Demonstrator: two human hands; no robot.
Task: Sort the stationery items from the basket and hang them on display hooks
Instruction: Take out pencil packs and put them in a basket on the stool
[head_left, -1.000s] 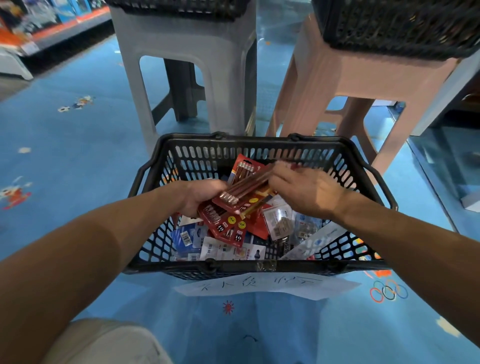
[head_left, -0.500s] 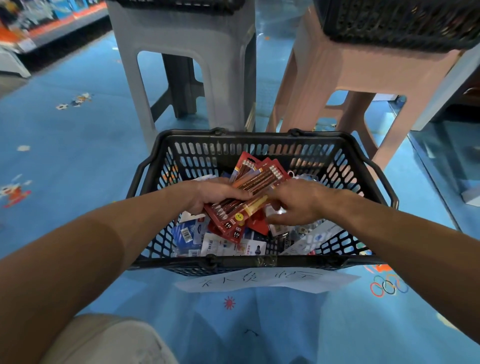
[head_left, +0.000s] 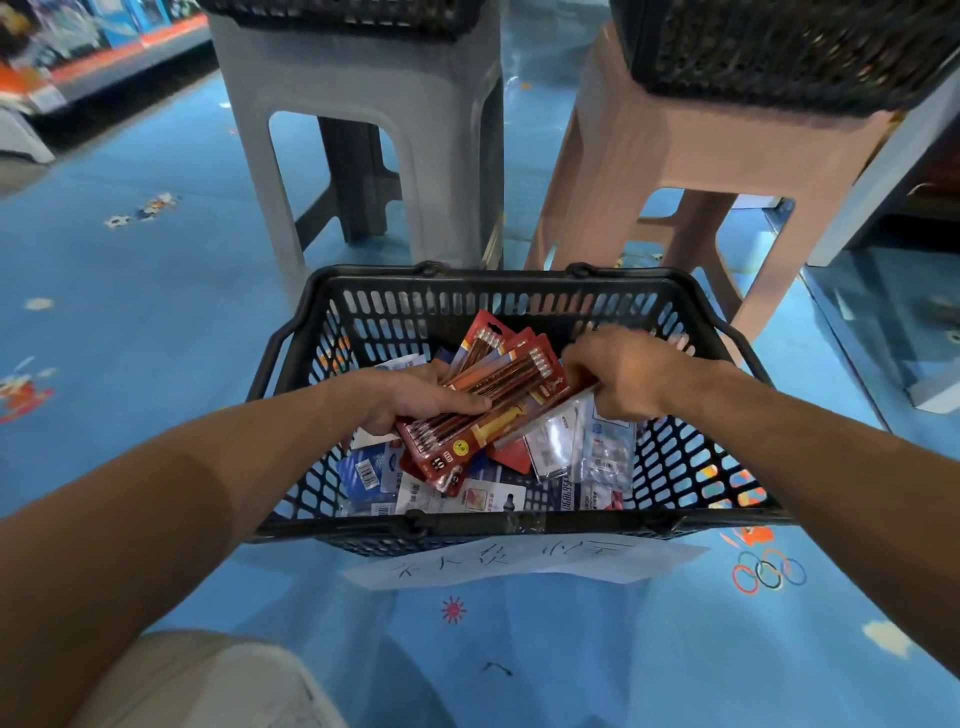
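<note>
Right, both my hands are down in the black basket (head_left: 519, 283), which sits on the blue floor (head_left: 156, 338) in front of me. My left hand (head_left: 410, 395) grips a fanned stack of red pencil packs (head_left: 498, 400), with my thumb (head_left: 465, 404) across the top pack and the other fingers (head_left: 434, 370) curled underneath. The fan is tilted, its lower end toward me and its tab ends pointing at the basket's far wall, and it is held just above the loose stock.

My right hand (head_left: 628, 379) is at the fan's right edge, its fingers curled and touching the top pack's corner. Whether they pinch that pack or the pale strip (head_left: 540, 426) just beneath it, I cannot tell.

Under the fan, in the basket's bottom, lie clear packets (head_left: 605, 447) on the right and a blue carded pack (head_left: 366, 467) with a barcode on the left. White cards (head_left: 488, 496) lie along the near wall. A paper sheet (head_left: 519, 564) with handwriting sits against the basket's near side.

Beyond the basket stand a grey stool (head_left: 363, 104) and a pink stool (head_left: 701, 150), side by side. The grey one carries a dark crate (head_left: 337, 15), the pink one a second dark crate (head_left: 779, 52). My knee (head_left: 208, 686), in beige cloth, shows at bottom left.
</note>
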